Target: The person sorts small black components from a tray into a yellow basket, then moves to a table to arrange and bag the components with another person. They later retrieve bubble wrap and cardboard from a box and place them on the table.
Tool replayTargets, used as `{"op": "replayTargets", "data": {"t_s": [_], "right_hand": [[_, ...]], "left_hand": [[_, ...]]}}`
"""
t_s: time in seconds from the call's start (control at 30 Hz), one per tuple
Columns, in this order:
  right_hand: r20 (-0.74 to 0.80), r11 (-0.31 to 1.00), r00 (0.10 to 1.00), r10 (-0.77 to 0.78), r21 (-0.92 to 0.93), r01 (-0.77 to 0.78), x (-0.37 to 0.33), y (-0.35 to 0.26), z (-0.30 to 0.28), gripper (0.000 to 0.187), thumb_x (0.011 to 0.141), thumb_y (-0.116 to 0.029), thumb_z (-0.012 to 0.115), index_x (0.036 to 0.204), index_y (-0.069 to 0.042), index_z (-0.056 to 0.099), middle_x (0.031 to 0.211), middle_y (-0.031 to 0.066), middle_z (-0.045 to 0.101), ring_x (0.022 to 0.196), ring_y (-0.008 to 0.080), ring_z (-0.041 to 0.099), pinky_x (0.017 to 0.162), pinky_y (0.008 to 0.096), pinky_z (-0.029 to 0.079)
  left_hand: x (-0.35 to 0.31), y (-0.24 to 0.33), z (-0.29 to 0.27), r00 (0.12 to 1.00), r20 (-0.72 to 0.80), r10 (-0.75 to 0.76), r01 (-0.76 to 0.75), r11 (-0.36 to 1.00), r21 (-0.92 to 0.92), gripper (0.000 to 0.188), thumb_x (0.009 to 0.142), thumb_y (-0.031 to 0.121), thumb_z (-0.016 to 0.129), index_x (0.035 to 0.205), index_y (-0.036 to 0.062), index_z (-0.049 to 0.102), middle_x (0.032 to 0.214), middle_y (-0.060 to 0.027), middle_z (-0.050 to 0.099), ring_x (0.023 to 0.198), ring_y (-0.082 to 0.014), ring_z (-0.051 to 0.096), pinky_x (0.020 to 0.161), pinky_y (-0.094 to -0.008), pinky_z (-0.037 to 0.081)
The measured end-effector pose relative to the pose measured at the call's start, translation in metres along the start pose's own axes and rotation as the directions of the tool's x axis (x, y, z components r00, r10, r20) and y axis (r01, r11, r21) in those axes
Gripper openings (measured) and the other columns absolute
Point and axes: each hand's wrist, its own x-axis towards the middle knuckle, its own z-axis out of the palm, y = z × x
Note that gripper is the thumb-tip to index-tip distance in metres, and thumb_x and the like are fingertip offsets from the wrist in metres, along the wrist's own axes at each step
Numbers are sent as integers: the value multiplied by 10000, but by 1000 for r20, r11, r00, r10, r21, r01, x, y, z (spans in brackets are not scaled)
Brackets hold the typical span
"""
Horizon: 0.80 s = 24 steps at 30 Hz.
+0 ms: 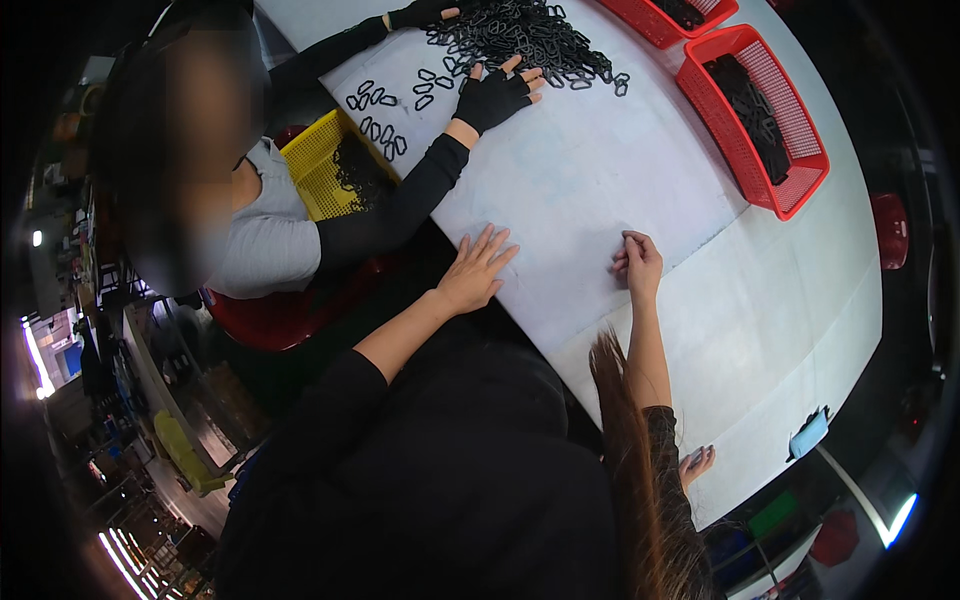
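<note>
My left hand (pixel 478 270) lies flat at the table's near left edge, fingers stretched out and holding nothing. Over the white tabletop to its right, my right hand (pixel 640 264) has its fingers curled in; whether anything small is inside them is hidden. Beyond both hands spreads a pile of black oval link-shaped pieces (pixel 525 38). A co-worker's black half-gloved hand (pixel 492 100) rests at the near side of this pile, and their other gloved hand (pixel 420 14) is at its far left. Small groups of loose black links (pixel 383 135) lie near the left edge.
Red baskets hold black parts: one (pixel 800 190) on the right, another (pixel 655 25) behind it. A yellow basket (pixel 318 165) with black pieces stands beside the seated co-worker. At lower right are another hand (pixel 697 464) and a light-blue object (pixel 809 433) at the table edge.
</note>
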Motion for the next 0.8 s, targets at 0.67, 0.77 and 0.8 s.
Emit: {"op": "replayTargets", "data": {"t_s": [0.67, 0.77, 0.8], "right_hand": [[35, 464, 674, -738, -698, 545, 252, -116, 68, 464, 790, -312, 583, 1196, -112, 482, 1204, 98, 493, 1197, 285, 385, 1025, 429, 250], [97, 453, 712, -695, -710, 540, 288, -128, 88, 514, 826, -400, 530, 1253, -129, 438, 1272, 85, 460, 1263, 262, 326, 1070, 447, 165], [136, 474, 737, -662, -686, 553, 296, -134, 94, 524, 834, -420, 512, 1266, -135, 427, 1289, 79, 449, 1277, 252, 309, 1077, 450, 146]], "left_hand": [[84, -27, 6, 931, -354, 87, -66, 995, 70, 418, 770, 83, 518, 1185, 127, 496, 1282, -54, 440, 1241, -261, 359, 1023, -470, 252], [85, -29, 8, 929, -361, 82, -52, 994, 93, 388, 777, 94, 507, 1163, 131, 517, 1279, -36, 454, 1241, -251, 366, 1018, -464, 263], [85, -30, 9, 931, -357, 76, -49, 995, 84, 386, 777, 95, 507, 1161, 131, 520, 1279, -34, 455, 1241, -251, 367, 1018, -463, 264]]}}
